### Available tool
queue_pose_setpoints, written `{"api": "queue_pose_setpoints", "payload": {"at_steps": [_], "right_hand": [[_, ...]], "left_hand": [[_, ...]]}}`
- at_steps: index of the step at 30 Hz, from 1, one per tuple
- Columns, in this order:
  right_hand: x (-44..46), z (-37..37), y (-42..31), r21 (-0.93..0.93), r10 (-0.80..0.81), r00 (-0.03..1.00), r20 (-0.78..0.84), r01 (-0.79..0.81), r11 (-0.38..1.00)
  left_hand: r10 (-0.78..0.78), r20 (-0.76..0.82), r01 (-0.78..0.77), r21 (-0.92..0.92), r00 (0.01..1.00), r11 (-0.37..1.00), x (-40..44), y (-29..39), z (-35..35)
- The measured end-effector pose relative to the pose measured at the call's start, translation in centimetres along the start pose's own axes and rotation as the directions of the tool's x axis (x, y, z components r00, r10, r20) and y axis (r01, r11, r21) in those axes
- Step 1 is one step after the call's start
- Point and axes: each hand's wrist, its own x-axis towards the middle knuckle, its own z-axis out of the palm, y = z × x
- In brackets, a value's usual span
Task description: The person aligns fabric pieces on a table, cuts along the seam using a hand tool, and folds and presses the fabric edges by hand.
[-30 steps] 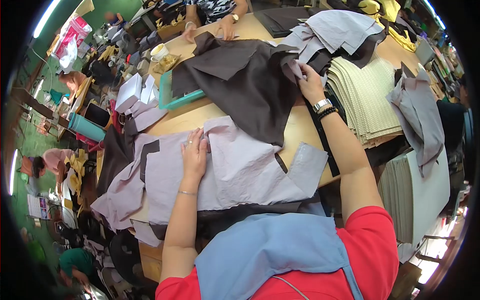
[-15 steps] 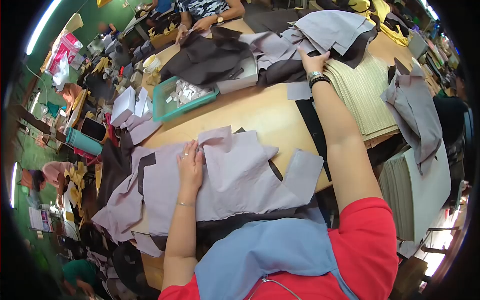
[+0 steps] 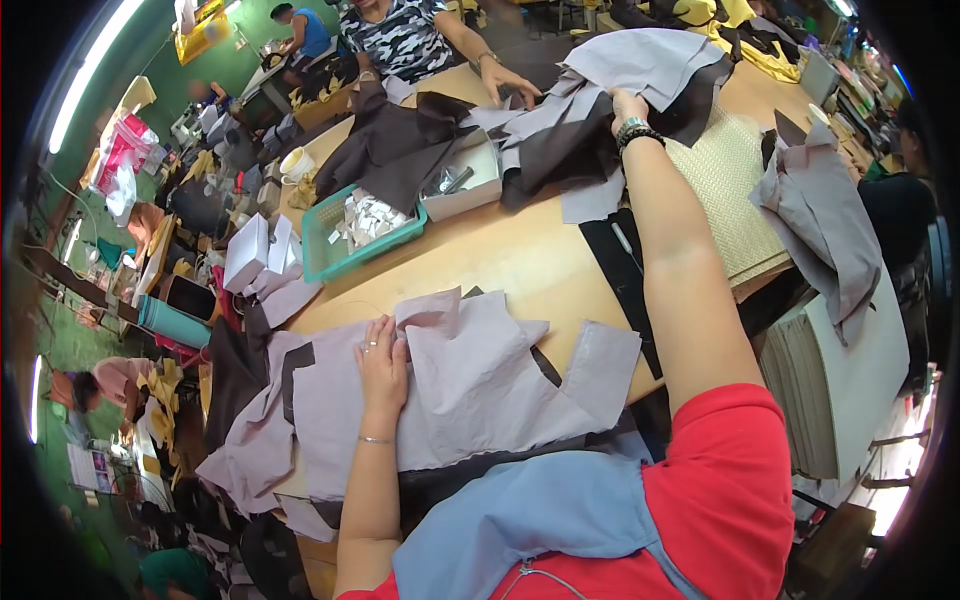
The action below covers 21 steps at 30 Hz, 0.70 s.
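Observation:
My left hand [image 3: 382, 365] lies flat on a pale grey-mauve fabric piece [image 3: 335, 420], fingers stretched out. To its right a crumpled piece of the same fabric [image 3: 470, 370] is spread over the near table edge, beside a smaller square-cut piece [image 3: 602, 365]. Far out, my right hand [image 3: 628, 108] is closed at the edge of a heap of layered fabric pieces [image 3: 640, 62], grey on one face and dark brown on the other. Its fingertips are partly hidden by the cloth. Dark brown fabric [image 3: 555, 150] hangs just left of that hand.
A teal tray [image 3: 318, 262] of small white pieces stands mid-table beside a white box [image 3: 478, 195]. Stacked cream textured sheets [image 3: 725, 190] lie under my right forearm. Across the table a co-worker's hand [image 3: 510, 85] reaches toward the heap. A grey cloth [image 3: 825, 220] hangs at right.
My right hand has closed at the heap's edge and the grey and dark layers have shifted left. The dark fabric has moved off the white box. The co-worker's hand has reached right. My left hand stays put.

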Motion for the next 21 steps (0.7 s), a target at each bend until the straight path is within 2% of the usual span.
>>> {"api": "queue_pose_setpoints", "payload": {"at_steps": [2, 3, 4, 6, 7, 8, 9, 10, 11, 12, 13, 14, 15, 16, 17, 18, 19, 20, 21], "right_hand": [[-4.6, -0.6, -3.5, 0.121, -0.121, 0.992, 0.042, 0.115, 0.986], [-5.0, -0.1, -3.8, 0.096, -0.273, 0.962, 0.004, 0.272, 0.958], [-5.4, 0.0, -4.0, 0.1, -0.413, 0.907, 0.081, 0.405, 0.909], [-6.8, 0.4, -5.0, 0.137, -0.651, 0.725, 0.225, 0.638, 0.758], [-8.5, 0.6, -5.7, 0.075, -0.728, 0.617, 0.299, 0.745, 0.663], [-10.8, 0.7, -6.4, 0.025, -0.781, 0.498, 0.377, 0.838, 0.545], [-13.4, 1.0, -6.3, 0.123, -0.792, 0.406, 0.456, 0.852, 0.508], [-16.3, 0.9, -6.3, 0.226, -0.796, 0.304, 0.524, 0.851, 0.474], [-20.3, -0.6, -7.3, -0.051, -0.557, 0.34, 0.758, 0.881, 0.47], [-23.4, -0.6, -6.3, 0.221, -0.547, 0.169, 0.82, 0.788, 0.574], [-26.8, -2.0, -6.3, 0.348, -0.476, -0.032, 0.879, 0.726, 0.593], [-29.2, -2.5, -5.5, 0.502, -0.481, -0.286, 0.829, 0.759, 0.415], [-32.1, -3.6, -5.9, 0.37, -0.141, -0.349, 0.926, 0.775, 0.512], [-34.8, -4.7, -6.4, 0.221, 0.214, -0.394, 0.894, 0.802, 0.555], [-36.5, -5.7, -2.9, 0.441, 0.003, -0.526, 0.851, 0.717, 0.539], [-37.7, -6.3, 0.7, 0.64, -0.205, -0.632, 0.747, 0.602, 0.478], [-38.7, -6.9, 1.5, 0.62, -0.196, -0.628, 0.753, 0.577, 0.532], [-39.2, -7.4, 2.1, 0.595, -0.183, -0.625, 0.758, 0.55, 0.586], [-39.2, -7.5, 1.0, 0.616, -0.169, -0.629, 0.759, 0.611, 0.496]], "left_hand": [[-0.014, 0.002, 0.014, -0.012, 1.0, 1.0, -0.3, 0.0, 0.1], [-0.029, 0.005, 0.029, -0.023, 1.0, 0.999, -0.3, 0.2, 0.0], [-0.042, 0.007, 0.042, -0.034, 0.999, 0.999, -0.1, 0.3, -0.1], [-0.045, 0.012, 0.046, -0.138, 0.999, 0.989, 0.2, -0.2, -0.3], [-0.045, 0.014, 0.047, -0.192, 0.999, 0.98, 0.5, -0.4, -0.3], [-0.004, -0.025, -0.003, -0.276, 1.0, 0.961, 0.9, -0.2, -0.3], [0.034, -0.065, -0.055, -0.355, 0.997, 0.933, 1.4, -0.1, -0.3], [0.067, -0.11, -0.108, -0.429, 0.992, 0.897, 1.9, 0.1, -0.3], [0.027, -0.104, -0.082, -0.578, 0.994, 0.812, 2.3, 1.6, -0.8], [-0.015, -0.093, -0.055, -0.71, 0.996, 0.702, 2.4, 4.3, -1.8], [-0.058, -0.077, -0.03, -0.821, 0.995, 0.57, 2.7, 6.1, -2.6], [-0.035, 0.031, 0.043, -0.912, 0.999, 0.408, 3.1, 6.8, -3.0], [0.003, 0.129, 0.125, -0.964, 0.992, 0.233, 3.3, 7.1, -3.4], [-0.009, 0.229, 0.228, -0.963, 0.973, 0.145, 3.5, 7.2, -3.6], [-0.022, 0.326, 0.327, -0.943, 0.945, 0.054, 3.7, 7.3, -3.9], [-0.1, 0.434, 0.439, -0.898, 0.895, 0.038, 3.7, 7.7, -3.7], [-0.176, 0.534, 0.544, -0.839, 0.827, 0.007, 3.6, 8.2, -3.4], [-0.147, 0.499, 0.503, -0.864, 0.854, -0.012, 3.3, 9.2, -2.7], [-0.195, 0.52, 0.535, -0.844, 0.831, 0.03, 3.4, 9.2, -2.5]]}}
